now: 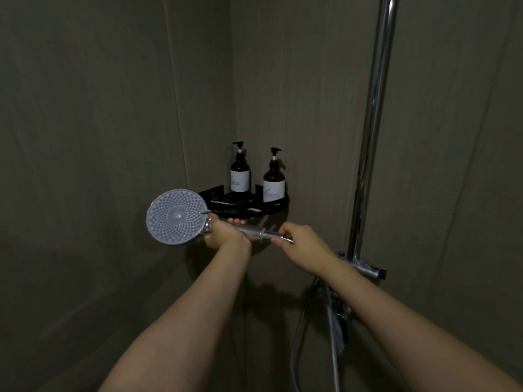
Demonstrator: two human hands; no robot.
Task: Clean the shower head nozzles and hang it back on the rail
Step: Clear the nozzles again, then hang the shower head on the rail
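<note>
**Two hands hold the shower head out flat**

The left hand [223, 232] has its fingers curled tight round the handle, right next to the round face. A few fingertips [236, 221] peek over the top of the handle. The right hand [300, 244] pinches the far end of the handle, where the shiny metal nut is. Its thumb is under and its fingers are bent over the top.

The shower head [176, 216] lies sideways between the two hands. It is off the rail. Its round face is on the left and looks back at the camera. The face is full of little dots, which are the nozzles. The handle is see-through in the middle.

Just behind the hands is a black corner shelf [249, 207] on the wall. The shower head's face covers the left tip of the shelf. Two dark pump bottles stand on it, the left bottle [240, 172] and the right bottle [274, 181]. Both have white labels.

To the right, the shiny rail [373, 123] goes straight up the wall. At its foot is a metal tap block [368, 268], partly hidden by the right wrist. The hose [300, 329] hangs down below, under the right arm. The room is dim and the walls are grey.
</note>
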